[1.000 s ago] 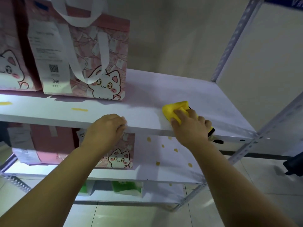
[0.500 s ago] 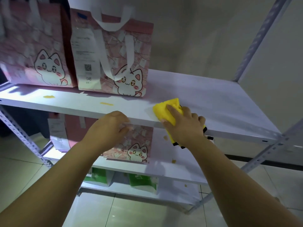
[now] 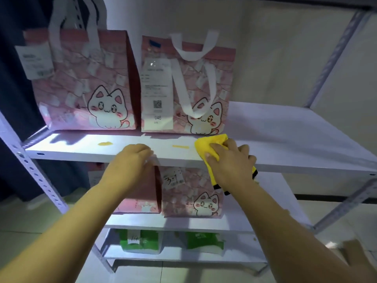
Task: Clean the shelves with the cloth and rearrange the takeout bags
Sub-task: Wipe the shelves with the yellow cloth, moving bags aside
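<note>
A metal rack (image 3: 38, 178) with white boards fills the view. Its top shelf (image 3: 285, 135) is bare on the right half. The middle shelf (image 3: 265, 211) and the bottom shelf (image 3: 183, 257) sit below it.

Two pink bags with cartoon cats stand upright at the back left of the top shelf. The left pink bag (image 3: 81, 82) and the right pink bag (image 3: 222, 78) are just beside each other. Two more pink bags stand side by side on the middle shelf: the lower cat bag (image 3: 191, 197), and a plainer pink bag (image 3: 140, 199) partly hidden by the left arm. Two green bags (image 3: 140, 240) stand apart on the bottom shelf.

The left hand (image 3: 132, 162) rests on the front edge of the top shelf, its fingers curled close together over that edge. The fingertips are blurred.

The right hand (image 3: 230, 162) presses the yellow cloth (image 3: 206, 145) onto the front of the top shelf, just in front of the right pink bag. Its fingers are bent over the bunched cloth and grip it. A black-trimmed corner of the cloth hangs below the shelf edge.

A white receipt (image 3: 156, 99) is stuck on the right pink bag. A smaller handwritten tag (image 3: 173, 178) is on the lower cat bag.

Two yellow smears lie on the top shelf: a blob (image 3: 105, 143) to the left of the left hand, and a streak (image 3: 180, 147) between the hands, near the cloth.
</note>
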The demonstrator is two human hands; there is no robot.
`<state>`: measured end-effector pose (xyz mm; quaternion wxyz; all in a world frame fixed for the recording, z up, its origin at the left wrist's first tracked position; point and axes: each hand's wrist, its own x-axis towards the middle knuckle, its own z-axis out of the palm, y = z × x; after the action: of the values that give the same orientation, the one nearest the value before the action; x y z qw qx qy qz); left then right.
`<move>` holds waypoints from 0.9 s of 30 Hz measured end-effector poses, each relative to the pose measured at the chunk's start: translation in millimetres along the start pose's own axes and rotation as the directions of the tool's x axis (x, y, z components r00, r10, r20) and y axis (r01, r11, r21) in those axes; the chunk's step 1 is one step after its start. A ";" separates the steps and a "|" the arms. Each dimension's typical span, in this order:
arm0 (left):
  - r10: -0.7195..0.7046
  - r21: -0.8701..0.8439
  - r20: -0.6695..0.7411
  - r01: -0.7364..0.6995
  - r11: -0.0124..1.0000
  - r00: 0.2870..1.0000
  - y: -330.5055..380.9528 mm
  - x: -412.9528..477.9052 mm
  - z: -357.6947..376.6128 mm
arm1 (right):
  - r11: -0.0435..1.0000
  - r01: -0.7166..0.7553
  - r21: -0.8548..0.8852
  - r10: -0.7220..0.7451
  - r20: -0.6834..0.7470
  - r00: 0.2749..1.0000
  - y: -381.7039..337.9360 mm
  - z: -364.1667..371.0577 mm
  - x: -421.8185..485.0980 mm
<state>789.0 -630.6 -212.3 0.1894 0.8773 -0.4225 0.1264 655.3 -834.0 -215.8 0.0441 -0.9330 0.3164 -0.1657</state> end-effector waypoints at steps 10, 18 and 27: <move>0.159 -0.017 -0.015 -0.160 0.987 0.987 -45.7 5.8 7.5 | 0.999 0.041 -0.013 -0.040 0.080 0.996 -102.8 21.8 15.4; 0.169 -0.098 -0.057 -0.174 0.980 0.984 -49.2 8.0 5.8 | 0.965 -0.263 -0.007 0.263 0.001 0.965 -56.4 7.0 10.4; 0.139 -0.122 -0.078 -0.148 0.981 0.987 -50.0 7.8 9.4 | 0.999 -0.034 0.023 0.033 0.030 0.999 -87.3 17.1 4.7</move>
<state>833.9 -611.6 -229.1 0.2502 0.8257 -0.4850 0.1428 714.8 -767.7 -214.2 0.0625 -0.9293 0.3294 -0.1548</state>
